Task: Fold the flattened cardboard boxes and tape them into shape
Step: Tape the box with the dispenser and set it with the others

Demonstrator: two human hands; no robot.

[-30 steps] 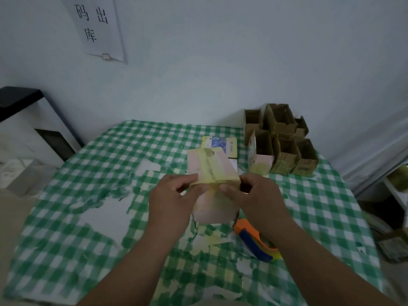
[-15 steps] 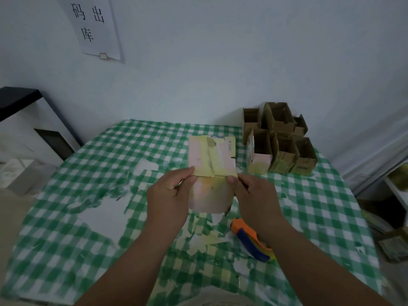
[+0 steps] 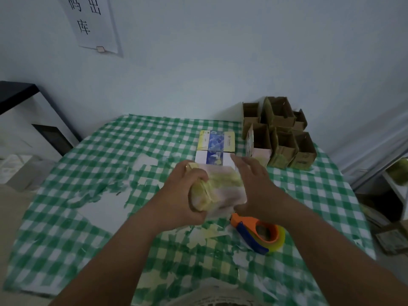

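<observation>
Clutching the taped box [image 3: 218,191], the left grip [image 3: 183,195] curls; right grip [image 3: 254,184] flat-fingered, tape dispenser [image 3: 258,234] beneath.

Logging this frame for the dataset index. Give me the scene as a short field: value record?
setting: table with green checked cloth, worn in patches
left hand: grips the pink and yellow box at its left end
right hand: fingers straight, flat against the box's right side
tape dispenser: orange and blue, lying on the cloth near the right wrist, untouched
flat boxes: blue-printed, stacked behind the held box
folded boxes: cluster at the far right corner
wall: paper sign
</observation>
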